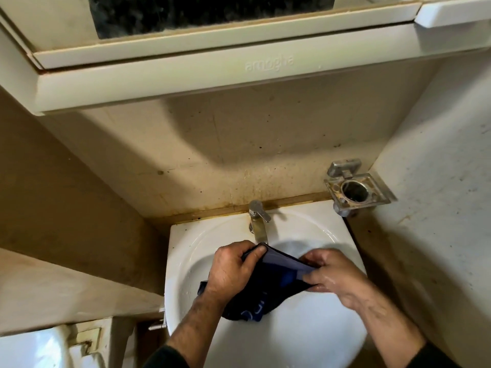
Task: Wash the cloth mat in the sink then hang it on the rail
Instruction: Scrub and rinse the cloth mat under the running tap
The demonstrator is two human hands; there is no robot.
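Both hands, left hand (228, 266) and right hand (329, 274), pinch the dark cloth mat (268, 285) taut between curled fingers beneath the tap (259, 221); scrubbing fold against fold over the sink (305, 338) would likely clean best.

I stand in a cramped, stained bathroom: white basin (313, 229) with chrome tap (257, 221), mirrored cabinet (212, 49) overhead, metal tumbler holder (356, 189) on the wall.

Cramped, stained beige walls (265, 144) on three sides. Overhead, a cream cabinet (186, 75) embossed "amogha", with a dark mirrored panel (202, 11). On the right, a tarnished metal wall holder (356, 189), ring vacant. Lower left, perhaps a white toilet cistern (32, 349).
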